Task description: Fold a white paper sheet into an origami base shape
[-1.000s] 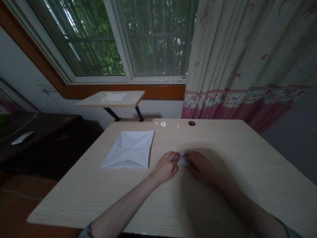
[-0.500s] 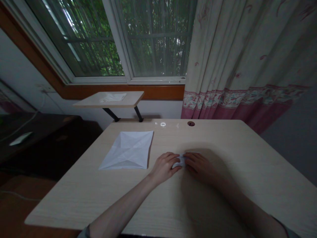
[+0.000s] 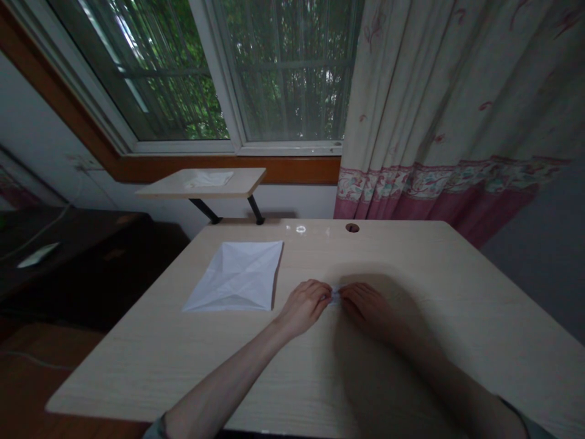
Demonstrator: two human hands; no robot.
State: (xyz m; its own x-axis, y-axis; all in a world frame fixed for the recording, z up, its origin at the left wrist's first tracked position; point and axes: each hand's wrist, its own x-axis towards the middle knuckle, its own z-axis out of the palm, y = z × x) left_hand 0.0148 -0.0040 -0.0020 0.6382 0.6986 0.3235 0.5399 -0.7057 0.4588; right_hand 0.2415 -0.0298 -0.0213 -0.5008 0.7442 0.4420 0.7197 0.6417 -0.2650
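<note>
Between my hands, low over the desk, is a small piece of folded white paper (image 3: pixel 335 295), mostly hidden by fingers. My left hand (image 3: pixel 305 305) pinches its left side, thumb and fingertips pressed together. From the other side my right hand (image 3: pixel 368 306) grips the paper with curled fingers; its thumb is hard to make out in the shadow. To the left of my left hand, a square white sheet of paper (image 3: pixel 240 275) with crossing creases lies flat on the desk.
The pale wooden desk (image 3: pixel 192 372) has a round cable hole (image 3: pixel 352 228) near its back edge. At the back left a small raised shelf (image 3: pixel 249 178) holds a crumpled white paper (image 3: pixel 214 178). A curtain (image 3: pixel 411 122) hangs behind on the right.
My left thumb has closed in towards the fingers, and less of the small paper shows between my hands. The creased sheet has stayed in place.
</note>
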